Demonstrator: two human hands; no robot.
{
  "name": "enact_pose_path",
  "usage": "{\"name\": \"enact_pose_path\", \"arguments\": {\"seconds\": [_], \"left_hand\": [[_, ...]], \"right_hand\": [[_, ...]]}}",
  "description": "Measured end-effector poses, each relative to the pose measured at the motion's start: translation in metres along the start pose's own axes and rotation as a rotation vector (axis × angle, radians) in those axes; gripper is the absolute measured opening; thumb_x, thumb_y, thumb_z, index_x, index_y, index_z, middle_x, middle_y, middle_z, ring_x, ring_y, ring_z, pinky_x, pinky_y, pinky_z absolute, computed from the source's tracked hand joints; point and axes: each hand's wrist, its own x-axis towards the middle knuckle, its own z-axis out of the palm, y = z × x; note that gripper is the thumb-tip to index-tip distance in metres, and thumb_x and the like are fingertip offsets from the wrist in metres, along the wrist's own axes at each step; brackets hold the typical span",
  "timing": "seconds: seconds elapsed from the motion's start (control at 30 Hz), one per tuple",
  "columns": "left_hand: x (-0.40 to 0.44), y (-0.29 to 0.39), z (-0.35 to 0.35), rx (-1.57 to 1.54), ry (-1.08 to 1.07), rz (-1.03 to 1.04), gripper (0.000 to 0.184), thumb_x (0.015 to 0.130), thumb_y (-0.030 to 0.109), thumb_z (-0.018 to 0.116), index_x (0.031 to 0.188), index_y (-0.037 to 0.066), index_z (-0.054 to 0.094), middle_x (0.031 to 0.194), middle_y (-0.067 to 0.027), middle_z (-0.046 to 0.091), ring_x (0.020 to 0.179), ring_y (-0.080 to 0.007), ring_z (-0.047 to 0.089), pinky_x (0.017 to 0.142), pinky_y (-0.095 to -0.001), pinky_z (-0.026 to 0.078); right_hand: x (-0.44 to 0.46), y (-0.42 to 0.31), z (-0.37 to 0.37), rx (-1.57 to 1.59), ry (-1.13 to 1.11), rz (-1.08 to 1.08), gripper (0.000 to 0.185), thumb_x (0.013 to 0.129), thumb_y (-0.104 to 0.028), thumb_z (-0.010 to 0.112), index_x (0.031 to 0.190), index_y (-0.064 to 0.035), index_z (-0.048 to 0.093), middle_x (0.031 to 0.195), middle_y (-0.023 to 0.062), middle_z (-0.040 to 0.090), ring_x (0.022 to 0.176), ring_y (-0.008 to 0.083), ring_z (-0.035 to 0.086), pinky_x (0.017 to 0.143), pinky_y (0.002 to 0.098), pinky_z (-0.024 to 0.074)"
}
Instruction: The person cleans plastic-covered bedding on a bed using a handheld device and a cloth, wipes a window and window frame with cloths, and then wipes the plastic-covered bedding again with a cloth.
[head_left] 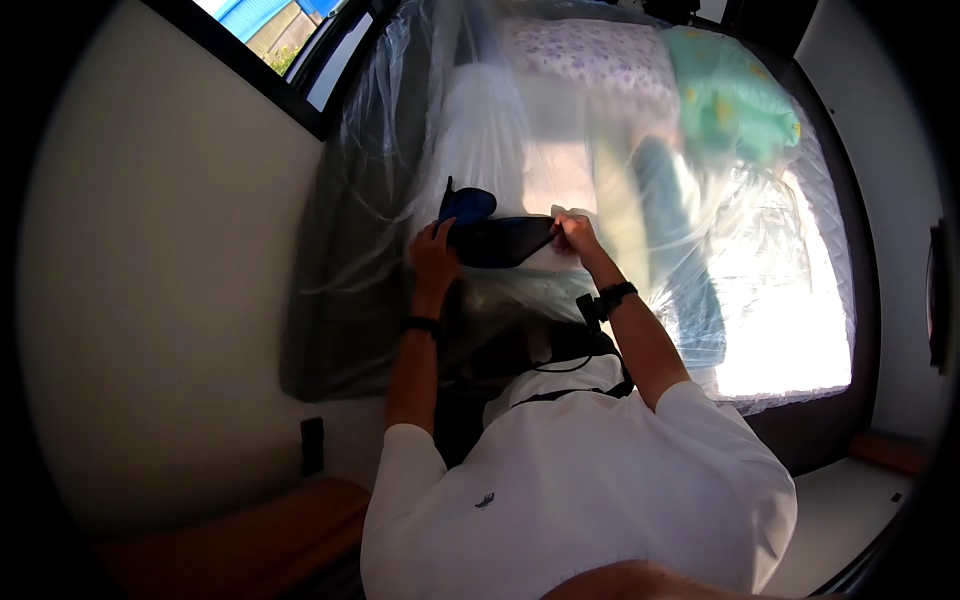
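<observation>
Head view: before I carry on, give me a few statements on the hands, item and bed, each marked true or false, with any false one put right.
1. The left hand and right hand are both on the dark item. True.
2. The green pillow lies left of the floral pillow in the view. False: the green pillow lies to its right.
3. Clear plastic covers part of the bed. True.
4. The window shows at the upper right. False: the window is at the upper left.
</observation>
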Motion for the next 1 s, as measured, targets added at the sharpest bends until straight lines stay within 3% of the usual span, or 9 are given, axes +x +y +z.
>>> {"name": "enact_pose_path", "arguments": {"seconds": [0.1,0.2,0.3,0.43,0.5,0.7,0.8,0.93,1.0], "left_hand": [[-0.026,-0.012,0.009,-0.041,0.197,-0.226,0.049,0.077,0.002,0.065,0.126,0.002,0.056,0.118,-0.0208,0.054,0.108,-0.0389,0.054,0.094,-0.0524,0.046],[-0.051,0.046,-0.008,0.138,-0.006,-0.349,0.057,0.077,0.007,0.069,0.130,-0.001,0.050,0.120,-0.0227,0.052,0.109,-0.0389,0.054,0.094,-0.0510,0.046],[-0.069,0.077,0.014,-0.123,-0.120,-0.636,0.069,0.076,0.013,0.073,0.138,-0.001,0.043,0.125,-0.0232,0.051,0.110,-0.0387,0.055,0.095,-0.0516,0.047],[-0.113,0.027,0.097,-0.411,-0.195,-0.577,0.086,0.078,0.019,0.075,0.147,-0.003,0.029,0.128,-0.0230,0.051,0.113,-0.0367,0.055,0.097,-0.0520,0.046],[-0.096,0.043,0.070,-0.903,-0.369,-1.205,0.091,0.081,0.019,0.075,0.151,-0.004,0.021,0.131,-0.0212,0.051,0.115,-0.0332,0.055,0.097,-0.0486,0.046],[-0.098,0.020,0.041,-1.442,0.228,-1.219,0.066,0.088,0.014,0.065,0.144,-0.003,0.035,0.132,-0.0159,0.052,0.116,-0.0293,0.055,0.098,-0.0454,0.045],[-0.122,-0.005,0.053,-1.737,0.123,-1.098,0.053,0.091,0.018,0.061,0.137,-0.002,0.044,0.132,-0.0141,0.053,0.116,-0.0290,0.055,0.098,-0.0459,0.044],[-0.094,0.025,0.041,-2.183,0.307,-1.025,0.046,0.094,0.018,0.058,0.134,-0.002,0.048,0.130,-0.0129,0.054,0.114,-0.0298,0.057,0.095,-0.0457,0.046],[-0.085,0.026,0.071,-2.190,0.320,-1.099,0.046,0.096,0.014,0.056,0.139,0.003,0.046,0.130,-0.0126,0.055,0.113,-0.0313,0.058,0.093,-0.0429,0.047]], "right_hand": [[0.000,0.002,0.000,-0.169,-0.012,-0.048,0.034,0.088,-0.036,0.065,0.085,-0.0024,0.060,0.062,0.0052,0.057,0.051,0.0177,0.056,0.051,0.0348,0.0465],[-0.006,0.003,0.005,-0.530,-0.157,-0.094,0.038,0.088,-0.038,0.066,0.101,-0.0037,0.055,0.089,0.0078,0.059,0.083,0.0155,0.057,0.072,0.0313,0.0461],[-0.022,-0.006,0.009,-0.515,-0.289,-0.109,0.031,0.092,-0.038,0.066,0.094,-0.0109,0.051,0.078,-0.0030,0.045,0.069,0.0083,0.042,0.063,0.0268,0.0406],[-0.024,-0.010,0.004,-0.386,-0.329,0.020,0.031,0.093,-0.042,0.064,0.094,-0.0150,0.049,0.078,-0.0052,0.042,0.070,0.0083,0.039,0.064,0.0255,0.0376],[-0.028,-0.015,0.001,-0.384,-0.357,0.048,0.031,0.093,-0.043,0.064,0.095,-0.0157,0.049,0.078,-0.0051,0.042,0.070,0.0084,0.039,0.064,0.0252,0.0373],[-0.019,0.000,0.005,-0.445,-0.350,0.051,0.033,0.091,-0.042,0.066,0.095,-0.0152,0.048,0.079,-0.0037,0.042,0.072,0.0092,0.041,0.064,0.0263,0.0380],[-0.003,0.003,0.008,-0.851,-0.459,-0.247,0.045,0.084,-0.038,0.076,0.086,-0.0065,0.045,0.079,0.0013,0.045,0.073,0.0128,0.044,0.064,0.0306,0.0414],[-0.008,-0.006,0.014,-1.012,-0.494,-0.204,0.051,0.080,-0.041,0.079,0.086,-0.0031,0.046,0.079,0.0050,0.046,0.073,0.0166,0.046,0.065,0.0338,0.0431],[0.002,0.002,0.014,-1.188,-0.526,-0.386,0.055,0.077,-0.042,0.080,0.088,-0.0001,0.047,0.079,0.0098,0.049,0.074,0.0222,0.049,0.067,0.0375,0.0447]]}}
